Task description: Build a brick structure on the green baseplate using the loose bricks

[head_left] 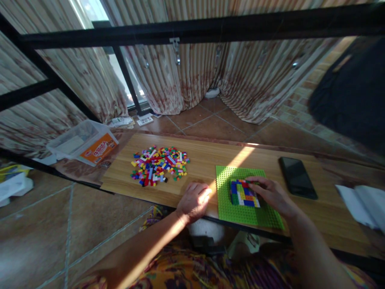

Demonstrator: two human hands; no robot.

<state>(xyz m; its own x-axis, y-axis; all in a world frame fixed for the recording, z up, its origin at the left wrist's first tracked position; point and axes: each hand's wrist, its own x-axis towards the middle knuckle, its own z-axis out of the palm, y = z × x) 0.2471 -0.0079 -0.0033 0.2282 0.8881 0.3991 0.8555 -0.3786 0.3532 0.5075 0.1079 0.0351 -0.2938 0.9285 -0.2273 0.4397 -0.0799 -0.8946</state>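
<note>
A bright green studded baseplate point(225, 212) lies on the wooden table board. On it sits a low, roughly square build of toy bricks point(245, 194) in blue, red, yellow, white, green and orange. My right hand point(272, 194) reaches in from the right, its thumb and fingers closed on a brick at the build's far right corner; the fingers partly hide that corner. Left of the baseplate my left hand point(195, 200) rests on the board near its front edge. Its fingers are curled under, so their inside is hidden.
Loose toy bricks point(161, 164) lie in a spread pile on the left. A black phone point(297, 178) is right of the baseplate, with white paper point(359, 204) beyond. A clear plastic box point(84, 140) stands past the board's left end. A dark metal bar point(192, 32) crosses above.
</note>
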